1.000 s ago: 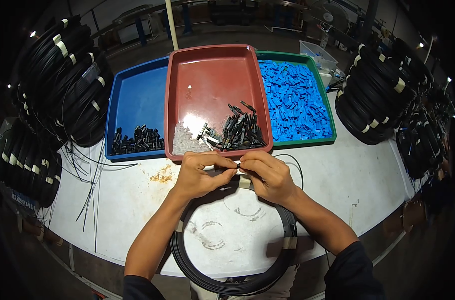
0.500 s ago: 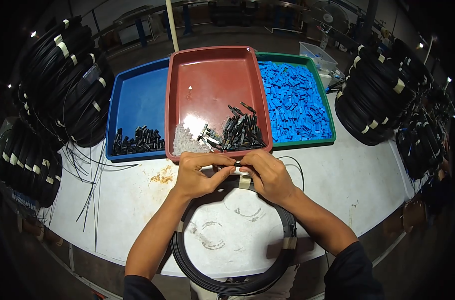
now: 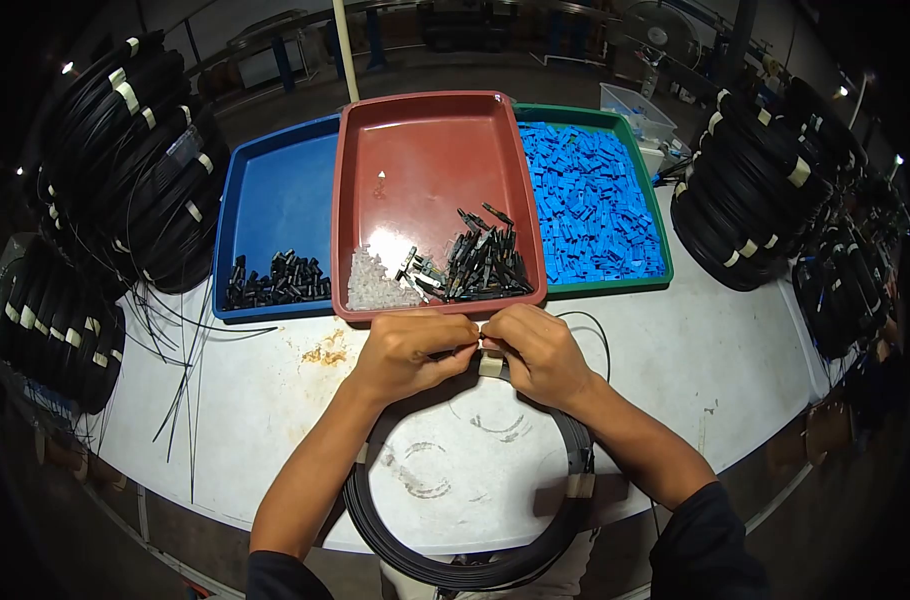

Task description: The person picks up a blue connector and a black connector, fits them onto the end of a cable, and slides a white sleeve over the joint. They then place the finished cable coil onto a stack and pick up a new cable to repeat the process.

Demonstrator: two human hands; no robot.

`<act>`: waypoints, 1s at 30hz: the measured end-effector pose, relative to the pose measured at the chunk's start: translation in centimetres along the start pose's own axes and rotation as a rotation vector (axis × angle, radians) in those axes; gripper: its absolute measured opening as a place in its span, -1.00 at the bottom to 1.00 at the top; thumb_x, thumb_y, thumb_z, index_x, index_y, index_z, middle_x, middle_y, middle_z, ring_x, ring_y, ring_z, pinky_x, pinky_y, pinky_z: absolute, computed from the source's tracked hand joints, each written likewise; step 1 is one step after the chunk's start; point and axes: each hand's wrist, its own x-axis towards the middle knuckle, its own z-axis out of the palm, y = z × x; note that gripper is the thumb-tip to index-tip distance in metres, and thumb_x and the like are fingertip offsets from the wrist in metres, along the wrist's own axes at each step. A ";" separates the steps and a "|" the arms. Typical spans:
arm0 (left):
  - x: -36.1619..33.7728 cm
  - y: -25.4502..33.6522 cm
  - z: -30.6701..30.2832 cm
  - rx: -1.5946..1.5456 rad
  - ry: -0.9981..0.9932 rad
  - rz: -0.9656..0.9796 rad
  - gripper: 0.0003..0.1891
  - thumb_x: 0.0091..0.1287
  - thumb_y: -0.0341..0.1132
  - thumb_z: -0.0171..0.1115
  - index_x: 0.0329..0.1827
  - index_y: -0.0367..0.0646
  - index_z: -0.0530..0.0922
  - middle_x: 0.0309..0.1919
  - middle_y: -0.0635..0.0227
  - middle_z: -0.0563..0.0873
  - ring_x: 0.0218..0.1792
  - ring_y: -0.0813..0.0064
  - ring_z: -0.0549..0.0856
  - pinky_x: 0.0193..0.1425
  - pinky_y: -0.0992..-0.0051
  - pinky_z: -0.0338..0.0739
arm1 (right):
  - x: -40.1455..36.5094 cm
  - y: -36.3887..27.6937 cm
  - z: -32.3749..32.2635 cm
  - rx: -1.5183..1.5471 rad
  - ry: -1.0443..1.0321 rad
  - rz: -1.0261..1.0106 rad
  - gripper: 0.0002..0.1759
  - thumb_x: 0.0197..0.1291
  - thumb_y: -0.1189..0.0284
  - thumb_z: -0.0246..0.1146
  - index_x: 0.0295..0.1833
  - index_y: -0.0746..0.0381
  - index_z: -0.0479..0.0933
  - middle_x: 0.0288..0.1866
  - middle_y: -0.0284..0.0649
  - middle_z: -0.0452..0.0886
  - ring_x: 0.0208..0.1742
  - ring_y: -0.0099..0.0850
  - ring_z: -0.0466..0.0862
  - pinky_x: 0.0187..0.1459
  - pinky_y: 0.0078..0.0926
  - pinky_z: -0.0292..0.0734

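Surface (image 3: 740, 385) first: white, scuffed and stained in places, it is flanked by tall stacks of black cable, the left stack (image 3: 125, 170) with loose ends trailing from it and the right stack (image 3: 750, 190) bound with pale tape. Between them three trays are set side by side. The red tray (image 3: 425, 160) is placed in the middle, its sides overlapping the blue tray (image 3: 280, 200) on the left and the green tray (image 3: 615, 286) on the right. Before them a coil (image 3: 470, 573) is laid, its near side carried past the surface's edge.

Over the coil's far side both hands are brought nearly together. By the left hand (image 3: 400, 350) a narrow fingertip pinch is made; by the right hand (image 3: 535, 345) another, facing it. A thin cable (image 3: 606, 345) is looped out beside the right hand.

Smaller items are heaped in the trays: blue parts (image 3: 590, 205), black parts (image 3: 485, 262), clear bits (image 3: 375, 280) and black stubs (image 3: 280, 282). Smallest, a dark piece (image 3: 480, 338) is held where the fingertips meet – mostly hidden, so its exact form cannot be told. A close two-handed fitting or adjusting step seems to be in hand – steady alignment and light, opposed pressure appear to be called for.
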 end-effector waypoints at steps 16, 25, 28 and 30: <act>-0.4 0.3 0.8 0.068 0.004 -0.081 -0.81 -0.01 -0.53 0.56 -0.31 -0.27 0.77 -0.33 0.26 0.85 -0.38 0.42 0.81 -0.24 0.45 0.72 | 0.1 -0.2 0.1 -0.020 -0.040 0.050 -0.80 0.05 0.63 0.34 -0.20 0.30 0.50 -0.34 -0.10 0.57 -0.30 -0.07 0.61 -0.20 -0.16 0.53; 0.5 0.6 0.3 0.349 -0.072 0.283 -0.86 0.02 -0.54 0.52 -0.33 -0.29 0.77 -0.37 0.27 0.83 -0.44 0.40 0.79 -0.29 0.44 0.69 | -0.1 -0.5 -0.3 0.087 -0.074 0.158 -0.83 0.07 0.62 0.34 -0.22 0.31 0.52 -0.27 -0.13 0.61 -0.23 -0.10 0.63 -0.20 -0.19 0.53; 0.1 0.3 0.5 0.210 -0.004 0.163 -0.82 0.01 -0.52 0.55 -0.31 -0.30 0.76 -0.37 0.26 0.82 -0.45 0.34 0.76 -0.31 0.42 0.68 | 0.3 -0.3 -0.2 0.152 -0.072 0.265 -0.87 0.16 0.63 0.32 -0.20 0.32 0.52 -0.23 -0.11 0.63 -0.18 -0.08 0.67 -0.17 -0.20 0.55; 0.0 0.3 0.6 0.089 0.037 0.047 -0.82 0.00 -0.52 0.56 -0.32 -0.31 0.76 -0.38 0.24 0.81 -0.46 0.31 0.76 -0.31 0.42 0.68 | 0.6 -0.5 -0.2 0.062 -0.058 0.160 -0.89 0.20 0.64 0.31 -0.18 0.33 0.52 -0.22 -0.09 0.64 -0.16 -0.07 0.68 -0.14 -0.20 0.57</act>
